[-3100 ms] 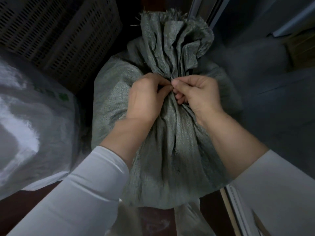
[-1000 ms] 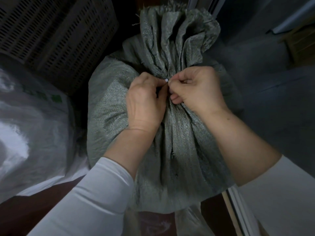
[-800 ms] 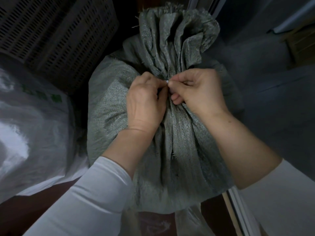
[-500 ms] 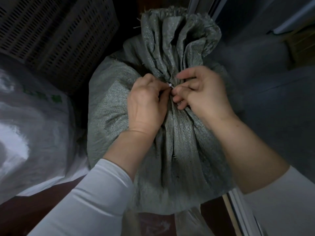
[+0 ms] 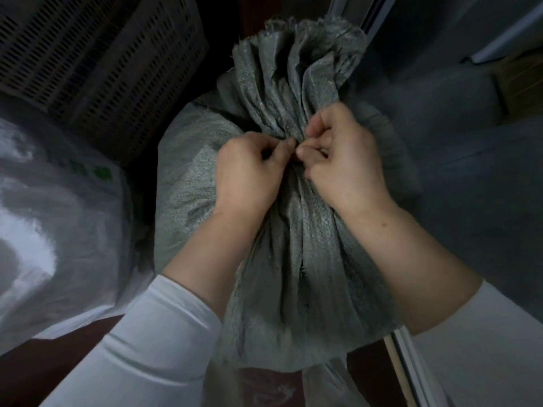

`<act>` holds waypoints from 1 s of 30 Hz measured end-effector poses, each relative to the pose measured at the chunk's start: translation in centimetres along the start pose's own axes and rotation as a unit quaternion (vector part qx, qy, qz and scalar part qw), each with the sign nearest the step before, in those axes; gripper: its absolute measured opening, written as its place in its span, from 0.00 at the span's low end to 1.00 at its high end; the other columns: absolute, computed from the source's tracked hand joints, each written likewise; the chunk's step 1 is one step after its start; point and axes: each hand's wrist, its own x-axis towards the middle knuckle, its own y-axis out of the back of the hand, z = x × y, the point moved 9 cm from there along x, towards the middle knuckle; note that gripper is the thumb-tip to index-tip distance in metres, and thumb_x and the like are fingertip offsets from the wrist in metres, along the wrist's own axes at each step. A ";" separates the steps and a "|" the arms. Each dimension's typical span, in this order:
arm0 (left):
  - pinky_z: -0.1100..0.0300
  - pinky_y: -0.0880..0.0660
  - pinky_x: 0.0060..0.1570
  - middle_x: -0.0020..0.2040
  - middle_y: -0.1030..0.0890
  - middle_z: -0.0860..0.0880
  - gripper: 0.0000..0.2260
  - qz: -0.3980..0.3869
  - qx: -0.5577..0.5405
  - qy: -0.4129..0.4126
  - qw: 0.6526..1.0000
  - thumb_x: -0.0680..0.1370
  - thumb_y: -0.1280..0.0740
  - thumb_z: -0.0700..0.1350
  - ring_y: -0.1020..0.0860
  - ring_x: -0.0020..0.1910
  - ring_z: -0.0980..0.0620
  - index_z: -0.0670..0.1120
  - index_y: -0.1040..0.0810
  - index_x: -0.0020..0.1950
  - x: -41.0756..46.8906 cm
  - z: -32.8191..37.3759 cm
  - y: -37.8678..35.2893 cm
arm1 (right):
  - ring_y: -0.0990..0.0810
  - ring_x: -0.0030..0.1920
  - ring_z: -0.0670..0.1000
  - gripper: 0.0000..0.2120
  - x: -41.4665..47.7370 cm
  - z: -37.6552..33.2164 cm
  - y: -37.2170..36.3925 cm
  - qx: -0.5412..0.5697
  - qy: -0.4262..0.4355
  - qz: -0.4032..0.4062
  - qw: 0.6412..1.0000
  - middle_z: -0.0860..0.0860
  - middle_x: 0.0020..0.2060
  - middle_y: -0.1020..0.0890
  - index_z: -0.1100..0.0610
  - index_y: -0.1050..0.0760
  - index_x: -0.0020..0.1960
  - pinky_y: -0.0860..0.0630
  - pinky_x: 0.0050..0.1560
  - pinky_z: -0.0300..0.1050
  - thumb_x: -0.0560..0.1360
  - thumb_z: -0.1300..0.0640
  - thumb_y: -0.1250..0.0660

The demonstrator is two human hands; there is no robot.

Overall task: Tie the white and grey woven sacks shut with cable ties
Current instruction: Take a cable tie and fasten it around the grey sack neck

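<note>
Together, left hand (image 5: 246,168) and right hand (image 5: 343,160) pinch the gathered neck of the crinkled grey woven sack (image 5: 293,259) (fingertips nearly meeting).

Dark perforated crates (image 5: 97,63) stacked upper left, dark red floor (image 5: 35,368) below, metal rail (image 5: 408,371) lower right

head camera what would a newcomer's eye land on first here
A bulging grey sack fills the centre, its neck bunched upward. The left hand and right hand pinch that neck, fingertips nearly touching. A shiny white sack sits at the left.
</note>
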 end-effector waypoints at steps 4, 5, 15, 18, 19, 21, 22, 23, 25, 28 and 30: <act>0.49 0.22 0.45 0.41 0.15 0.44 0.09 -0.012 -0.024 0.048 0.998 0.74 0.30 0.49 0.18 0.44 0.44 0.44 0.16 0.42 0.0 -0.6 0.0 | 0.19 0.40 0.52 0.11 -0.3 -0.3 -0.1 0.010 0.024 0.000 1.000 0.46 0.38 0.19 0.46 0.30 0.45 0.21 0.44 0.55 0.73 0.63 0.35; 0.50 0.22 0.45 0.41 0.15 0.45 0.09 -0.014 -0.024 0.051 0.998 0.74 0.30 0.50 0.18 0.44 0.45 0.44 0.16 0.42 0.1 -0.6 0.1 | 0.19 0.41 0.51 0.10 -0.8 -0.5 -0.2 0.007 0.037 0.003 0.999 0.46 0.39 0.19 0.49 0.27 0.49 0.21 0.45 0.54 0.73 0.62 0.35; 0.52 0.26 0.43 0.41 0.18 0.40 0.10 -0.032 -0.004 -0.006 0.999 0.77 0.35 0.45 0.21 0.44 0.41 0.40 0.18 0.43 -0.2 -0.3 0.1 | 0.32 0.34 0.39 0.10 -0.9 -1.0 0.1 -0.044 0.103 0.027 0.993 0.46 0.46 0.30 0.56 0.17 0.48 0.27 0.38 0.42 0.67 0.58 0.25; 0.51 0.25 0.43 0.40 0.18 0.41 0.11 -0.012 -0.006 -0.014 1.000 0.77 0.34 0.45 0.21 0.43 0.41 0.39 0.18 0.43 -0.5 -0.3 0.2 | 0.34 0.33 0.37 0.05 0.1 -0.7 -0.3 -0.053 0.097 -0.001 0.994 0.44 0.42 0.29 0.55 0.17 0.43 0.25 0.38 0.47 0.68 0.57 0.27; 0.52 0.26 0.43 0.41 0.18 0.41 0.10 -0.003 -0.005 -0.015 1.000 0.76 0.34 0.45 0.21 0.43 0.42 0.40 0.18 0.42 -0.6 -0.3 0.4 | 0.32 0.33 0.40 0.04 0.3 -1.0 -0.4 -0.057 0.108 -0.009 0.992 0.44 0.42 0.28 0.55 0.17 0.41 0.24 0.38 0.48 0.67 0.56 0.27; 0.55 0.28 0.42 0.41 0.18 0.41 0.10 0.014 0.011 -0.021 1.000 0.76 0.33 0.46 0.21 0.44 0.43 0.40 0.18 0.42 -0.8 -0.3 0.6 | 0.29 0.34 0.44 0.04 0.5 -1.3 -0.5 -0.066 0.141 -0.035 0.987 0.45 0.41 0.28 0.56 0.18 0.39 0.24 0.37 0.48 0.67 0.55 0.28; 0.56 0.30 0.43 0.42 0.18 0.41 0.09 0.020 0.024 -0.028 0.999 0.76 0.33 0.45 0.21 0.44 0.43 0.40 0.18 0.43 -0.8 -0.1 0.5 | 0.29 0.34 0.43 0.04 0.5 -1.0 -0.6 -0.067 0.149 -0.047 0.985 0.45 0.41 0.28 0.56 0.19 0.38 0.26 0.37 0.45 0.67 0.55 0.28; 0.57 0.32 0.43 0.43 0.18 0.41 0.09 0.023 0.036 -0.036 0.998 0.76 0.33 0.45 0.22 0.44 0.43 0.40 0.18 0.43 -0.9 0.1 0.4 | 0.30 0.34 0.40 0.05 0.3 -0.4 -0.4 -0.062 0.148 -0.053 0.986 0.44 0.40 0.28 0.56 0.19 0.38 0.28 0.37 0.41 0.68 0.55 0.28; 0.57 0.33 0.44 0.44 0.19 0.40 0.09 0.021 0.056 -0.057 0.997 0.76 0.33 0.44 0.22 0.45 0.42 0.39 0.18 0.43 -1.3 0.8 -0.1 | 0.28 0.36 0.39 0.04 -0.2 1.3 0.1 -0.040 0.126 -0.045 0.990 0.42 0.38 0.30 0.55 0.18 0.40 0.29 0.40 0.36 0.69 0.55 0.27; 0.57 0.34 0.43 0.44 0.19 0.41 0.09 0.001 0.072 -0.072 0.995 0.76 0.34 0.45 0.22 0.46 0.42 0.39 0.19 0.44 -1.8 1.5 -0.5 | 0.24 0.41 0.46 0.04 -1.0 2.4 0.6 -0.022 0.116 -0.028 0.993 0.42 0.40 0.28 0.56 0.18 0.42 0.25 0.45 0.42 0.69 0.55 0.28; 0.57 0.33 0.42 0.42 0.20 0.43 0.09 -0.049 0.083 -0.047 0.994 0.77 0.34 0.46 0.22 0.46 0.42 0.41 0.19 0.44 -1.4 1.4 -0.8 | 0.23 0.41 0.48 0.04 -1.2 1.9 0.6 -0.025 0.131 -0.029 0.991 0.44 0.41 0.27 0.57 0.18 0.42 0.23 0.44 0.45 0.69 0.57 0.29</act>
